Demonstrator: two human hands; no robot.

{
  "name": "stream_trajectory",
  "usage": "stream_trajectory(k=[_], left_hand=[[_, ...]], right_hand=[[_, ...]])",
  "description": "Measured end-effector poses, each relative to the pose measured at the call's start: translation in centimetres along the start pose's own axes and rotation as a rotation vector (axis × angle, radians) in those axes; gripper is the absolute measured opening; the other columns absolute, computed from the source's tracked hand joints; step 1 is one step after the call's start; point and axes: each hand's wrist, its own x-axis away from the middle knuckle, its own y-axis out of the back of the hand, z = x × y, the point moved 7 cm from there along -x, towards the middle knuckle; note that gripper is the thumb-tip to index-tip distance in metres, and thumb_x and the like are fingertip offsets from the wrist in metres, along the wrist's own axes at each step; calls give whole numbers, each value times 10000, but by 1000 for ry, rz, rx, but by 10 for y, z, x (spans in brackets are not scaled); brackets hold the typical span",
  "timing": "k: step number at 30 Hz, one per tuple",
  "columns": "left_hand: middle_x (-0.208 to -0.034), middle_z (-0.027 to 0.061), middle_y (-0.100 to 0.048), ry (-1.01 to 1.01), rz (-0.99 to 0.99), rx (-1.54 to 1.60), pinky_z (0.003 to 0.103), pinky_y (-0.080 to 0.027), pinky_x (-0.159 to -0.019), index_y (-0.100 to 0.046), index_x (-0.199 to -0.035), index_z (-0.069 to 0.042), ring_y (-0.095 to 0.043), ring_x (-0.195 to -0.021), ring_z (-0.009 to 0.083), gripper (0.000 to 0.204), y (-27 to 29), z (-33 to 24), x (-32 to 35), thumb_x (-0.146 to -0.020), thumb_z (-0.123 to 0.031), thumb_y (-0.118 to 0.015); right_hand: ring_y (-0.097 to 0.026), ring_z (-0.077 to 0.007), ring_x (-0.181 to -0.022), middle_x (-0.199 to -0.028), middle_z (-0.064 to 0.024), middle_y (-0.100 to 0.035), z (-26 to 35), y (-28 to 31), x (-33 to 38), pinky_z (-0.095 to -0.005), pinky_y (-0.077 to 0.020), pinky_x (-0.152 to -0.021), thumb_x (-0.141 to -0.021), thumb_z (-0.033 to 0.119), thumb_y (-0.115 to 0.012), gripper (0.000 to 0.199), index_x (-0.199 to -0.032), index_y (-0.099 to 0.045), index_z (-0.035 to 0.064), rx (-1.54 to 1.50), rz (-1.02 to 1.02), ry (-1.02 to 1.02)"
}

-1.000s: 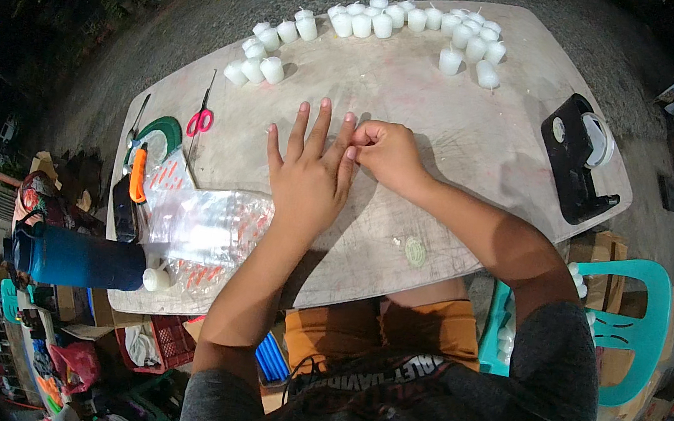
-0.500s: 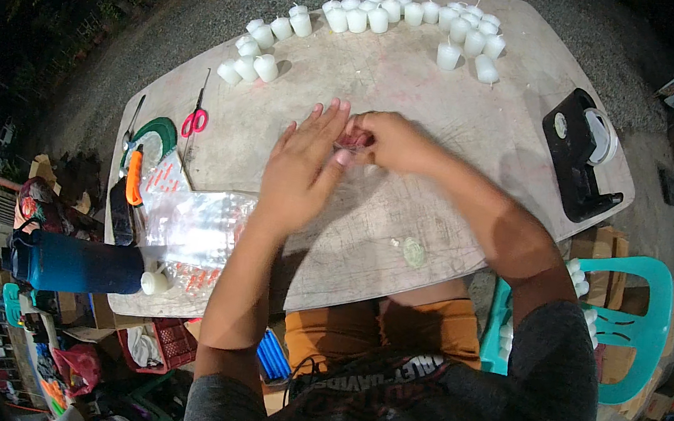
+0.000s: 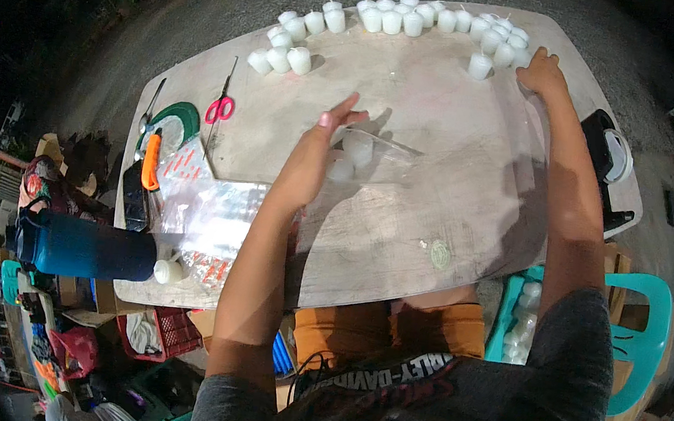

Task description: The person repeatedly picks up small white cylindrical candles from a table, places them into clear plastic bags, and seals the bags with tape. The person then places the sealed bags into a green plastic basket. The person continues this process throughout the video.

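My left hand [image 3: 318, 148] is at the middle of the table, its thumb and fingers pinching the edge of a clear plastic bag [image 3: 399, 148]. Two white candles [image 3: 358, 146] show beside its palm, seemingly inside the bag. Stretched out to the far right, my right hand [image 3: 544, 73] has its fingers curled at a white candle [image 3: 521, 58] on the end of a cluster; its fingertips are partly hidden. Just left of that cluster, a single candle [image 3: 480, 66] stands upright. More white votive candles [image 3: 391, 22] line the far edge.
On the left lie pink-handled scissors [image 3: 220, 109], a green tape roll [image 3: 183, 117], an orange-handled cutter [image 3: 151, 161], clear plastic bags [image 3: 215, 208] and a blue bottle [image 3: 92, 248]. A black tape dispenser [image 3: 600, 146] sits at the right edge, above a green chair [image 3: 648, 291].
My hands were together over the table's middle. Now the right has reached to the far-right candles. Two candles show at my left hand, and the candle lying at far right is no longer visible.
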Motion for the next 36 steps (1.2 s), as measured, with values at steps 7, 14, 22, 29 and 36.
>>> stream_trajectory(k=[7,14,22,29,36], left_hand=[[-1301,166,-443,-20,249,-241,377,-249,-1063,-304,-1415,-78,-376,-1242,299,684,3,13,0,-885,-491,-428],[-1291,133,-425,-101,263,-656,421,-254,-1024,-302,-1409,-124,-407,-1184,307,1030,12,6,20,-535,-336,-804],[-1161,127,-461,-300,112,-783,423,-254,-995,-410,-1321,-114,-414,-1162,302,903,-15,-13,18,-546,-323,-823],[-1144,120,-442,-357,67,-874,414,-275,-975,-437,-1274,-124,-414,-1135,311,892,-19,-20,20,-505,-319,-845],[-1176,147,-405,-386,4,-936,421,-270,-981,-380,-1336,-123,-381,-1133,324,1003,-21,-24,21,-487,-384,-846]], right_hand=[[-647,-353,-861,-996,-240,-622,-13,-30,-36,-411,-536,-678,-785,216,-679,544,-1226,-426,23,-173,-24,120],[-602,-138,-824,-939,-64,-626,45,20,110,-285,-534,-523,-744,155,-726,480,-1154,-479,118,-654,489,346],[-602,-234,-908,-964,-114,-623,138,6,220,-316,-458,-818,-728,145,-742,480,-1118,-482,41,-794,730,878],[-599,-274,-927,-1027,-129,-594,130,7,229,-331,-464,-827,-728,117,-692,426,-1106,-513,39,-822,637,1047],[-601,-229,-906,-1047,-120,-574,127,21,222,-317,-490,-787,-735,69,-674,407,-1107,-513,29,-714,329,801]])
